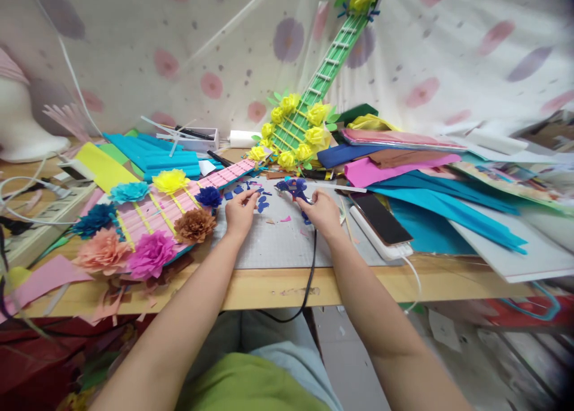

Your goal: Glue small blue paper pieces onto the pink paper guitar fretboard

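Observation:
My left hand (240, 212) rests on the grey cutting mat (282, 243), fingers pinched on a small blue paper piece next to several loose blue paper bits (261, 203). My right hand (320, 212) is closed round the handle of a blue hot glue gun (293, 189), whose black cord (310, 279) runs off the table edge. The gun's nozzle points left toward the blue bits. Just left of my left hand lies a pink paper guitar (156, 216) decorated with paper flowers.
A green paper guitar (309, 109) with yellow flowers leans against the spotted cloth backdrop. Stacked coloured paper sheets (426, 183) and a phone (380, 218) lie to the right. Blue corrugated paper (152, 154), a white box and a power strip (40, 213) sit at left.

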The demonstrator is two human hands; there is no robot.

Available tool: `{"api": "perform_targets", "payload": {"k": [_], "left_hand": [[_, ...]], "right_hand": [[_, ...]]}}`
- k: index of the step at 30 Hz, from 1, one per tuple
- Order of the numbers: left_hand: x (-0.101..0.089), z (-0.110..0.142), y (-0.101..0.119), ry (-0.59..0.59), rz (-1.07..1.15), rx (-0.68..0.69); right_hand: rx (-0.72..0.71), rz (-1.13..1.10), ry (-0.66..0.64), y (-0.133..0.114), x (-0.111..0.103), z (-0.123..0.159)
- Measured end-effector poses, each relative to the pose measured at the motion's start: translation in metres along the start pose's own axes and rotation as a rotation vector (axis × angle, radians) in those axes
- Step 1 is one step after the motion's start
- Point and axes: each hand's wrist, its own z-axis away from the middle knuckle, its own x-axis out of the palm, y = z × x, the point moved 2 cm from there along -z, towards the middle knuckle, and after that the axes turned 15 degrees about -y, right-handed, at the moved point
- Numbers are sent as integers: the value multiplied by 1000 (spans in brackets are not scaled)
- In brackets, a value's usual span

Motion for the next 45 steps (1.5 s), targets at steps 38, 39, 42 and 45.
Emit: {"api": "perform_targets", "payload": {"k": [38,39,42,45], "left_hand": [[34,18,8,-161,631,-294],[34,17,8,-165,621,-285],[31,17,7,-175,601,-275],[28,16,9,-177,599,-268]], "right_hand": [[-148,-1218,-397,-32,45,1],[-139,-1230,-407,-31,46,0],[-119,-1254,-416,-30,49,-2],[-116,-1261,-429,-28,51,-4]]}}
